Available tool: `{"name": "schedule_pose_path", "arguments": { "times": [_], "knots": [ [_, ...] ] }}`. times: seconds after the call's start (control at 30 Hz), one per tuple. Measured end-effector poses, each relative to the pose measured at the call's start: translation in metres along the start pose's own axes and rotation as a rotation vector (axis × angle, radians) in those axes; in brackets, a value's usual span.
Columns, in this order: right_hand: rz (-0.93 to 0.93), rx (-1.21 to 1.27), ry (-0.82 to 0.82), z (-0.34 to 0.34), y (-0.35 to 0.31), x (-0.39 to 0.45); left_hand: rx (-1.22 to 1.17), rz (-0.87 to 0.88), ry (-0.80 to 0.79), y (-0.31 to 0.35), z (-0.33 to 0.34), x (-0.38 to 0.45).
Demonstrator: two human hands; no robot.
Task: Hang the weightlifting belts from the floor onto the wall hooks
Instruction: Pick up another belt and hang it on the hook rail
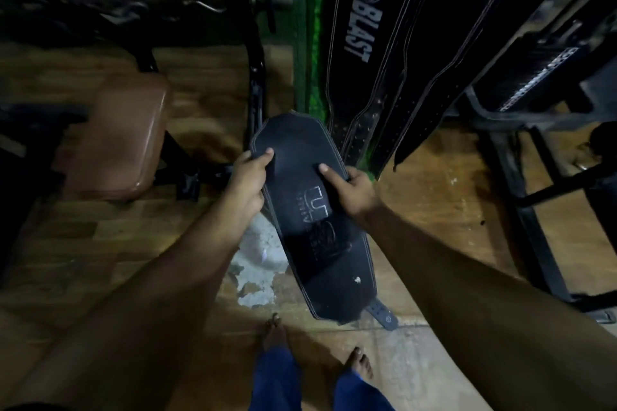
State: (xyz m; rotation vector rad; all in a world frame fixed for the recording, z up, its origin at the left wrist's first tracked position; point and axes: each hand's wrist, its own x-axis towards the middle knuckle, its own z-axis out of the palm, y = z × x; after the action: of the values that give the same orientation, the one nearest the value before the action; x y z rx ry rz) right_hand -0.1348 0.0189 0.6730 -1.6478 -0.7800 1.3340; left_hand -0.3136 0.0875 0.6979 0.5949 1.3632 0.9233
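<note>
Black leather weightlifting belt [310, 210] held off the floor at centre, wide end toward 12 o'clock, strap tail at 5. Gripped near the top, likely to steer that end up to a hook. Left hand [248, 177] at 9, right hand [354, 190] at 3, fingers [329, 173] clenched over both edges. Hung belts [360, 30] at 1 o'clock.

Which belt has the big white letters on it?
The hanging belt on the left of the hanging ones, beside the green wall. The others hanging show no such letters, and the belt in the hands has only a faint logo.
</note>
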Motion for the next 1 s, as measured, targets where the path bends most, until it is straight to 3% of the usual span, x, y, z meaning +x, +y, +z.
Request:
{"name": "schedule_pose_path", "arguments": {
  "times": [0.23, 0.37, 0.47, 0.63, 0.73, 0.9, 1.0],
  "knots": [
    [-0.124, 0.031, -0.028, -0.015, -0.091, -0.052, -0.106, 0.112, -0.152, 0.040, 0.008, -0.101],
    [-0.229, 0.049, -0.058, -0.027, -0.135, -0.081, 0.053, 0.128, -0.242, 0.066, 0.013, -0.156],
    [-0.363, 0.066, -0.117, -0.029, -0.144, -0.101, 0.092, 0.116, -0.414, 0.110, 0.025, -0.190],
    [-0.397, 0.102, -0.114, -0.033, -0.160, -0.127, 0.145, 0.202, -0.262, 0.163, 0.060, -0.204],
    [-0.289, 0.169, -0.203, -0.041, -0.182, -0.136, 0.219, 0.346, -0.202, 0.165, 0.070, -0.211],
    [-0.110, 0.249, -0.395, -0.059, -0.226, -0.143, 0.177, 0.521, -0.407, 0.172, 0.074, -0.240],
    [-0.083, 0.265, -0.360, -0.065, -0.248, -0.150, 0.258, 0.526, -0.448, 0.176, 0.069, -0.253]
  ]
}}
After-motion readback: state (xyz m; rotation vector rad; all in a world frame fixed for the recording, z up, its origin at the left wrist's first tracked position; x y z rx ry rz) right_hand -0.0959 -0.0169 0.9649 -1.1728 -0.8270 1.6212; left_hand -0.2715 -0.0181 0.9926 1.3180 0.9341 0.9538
